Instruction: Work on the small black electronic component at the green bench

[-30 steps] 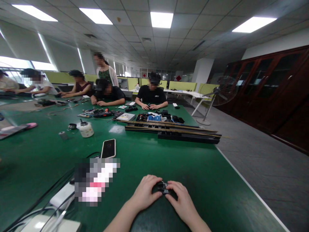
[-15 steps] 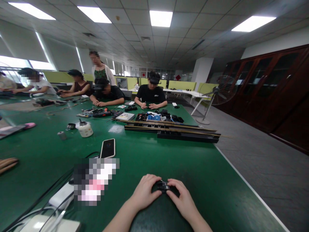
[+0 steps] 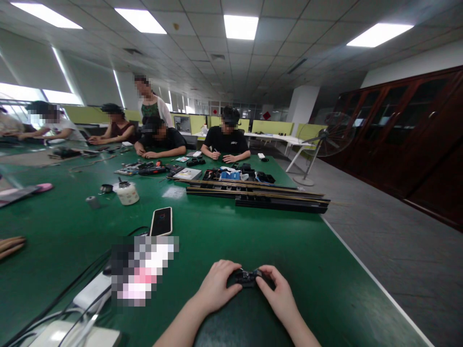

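A small black part with shiny metal bits [image 3: 246,277] is at the near middle of the green table [image 3: 202,226]. My left hand [image 3: 217,285] grips its left end between thumb and fingers. From the right, my right hand [image 3: 278,289] pinches the other end, thumb in front and fingers behind. The fingertips cover both ends, and the part is too small for me to name its kind.
Ahead lie long black rails [image 3: 282,205] with thin brass-coloured rods on top. To the left are a phone [image 3: 161,221], a white jar [image 3: 127,193], a power strip [image 3: 92,291] and cables. Several people sit across the table; one stands.
My right hand has shifted slightly right along the black part, and more of its middle shows. My left hand has stayed nearly in place.
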Motion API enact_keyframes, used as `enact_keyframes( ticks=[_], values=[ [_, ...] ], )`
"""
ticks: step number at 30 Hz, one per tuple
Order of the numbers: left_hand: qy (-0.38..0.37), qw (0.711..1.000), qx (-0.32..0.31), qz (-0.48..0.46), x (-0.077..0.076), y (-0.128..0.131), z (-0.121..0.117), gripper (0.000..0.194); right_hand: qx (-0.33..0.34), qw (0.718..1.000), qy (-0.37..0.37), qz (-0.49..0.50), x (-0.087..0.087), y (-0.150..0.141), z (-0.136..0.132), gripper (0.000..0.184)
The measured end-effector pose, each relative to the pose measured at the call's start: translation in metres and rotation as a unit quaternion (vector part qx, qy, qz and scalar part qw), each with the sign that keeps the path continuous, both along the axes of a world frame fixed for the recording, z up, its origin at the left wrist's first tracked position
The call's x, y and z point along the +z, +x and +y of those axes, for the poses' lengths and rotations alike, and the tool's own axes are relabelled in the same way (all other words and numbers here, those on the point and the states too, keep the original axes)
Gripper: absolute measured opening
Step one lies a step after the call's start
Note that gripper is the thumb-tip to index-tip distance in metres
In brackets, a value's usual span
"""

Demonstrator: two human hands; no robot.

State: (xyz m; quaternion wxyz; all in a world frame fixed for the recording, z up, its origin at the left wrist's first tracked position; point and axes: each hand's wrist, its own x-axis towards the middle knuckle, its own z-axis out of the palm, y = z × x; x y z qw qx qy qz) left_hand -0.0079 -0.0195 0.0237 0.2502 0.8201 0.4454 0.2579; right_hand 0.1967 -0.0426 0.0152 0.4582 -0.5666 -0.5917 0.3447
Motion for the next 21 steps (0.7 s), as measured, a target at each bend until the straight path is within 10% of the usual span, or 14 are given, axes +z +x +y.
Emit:
enact_keyframes(
  ticks=[21],
  values=[
    [0.000, 1.000, -0.003, -0.002, 0.0000, -0.0010, -0.0001, 0.037, -0.099, 0.977, -0.016, 0.189, -0.0032, 0.0102, 0.0038, 0.047]
  ],
)
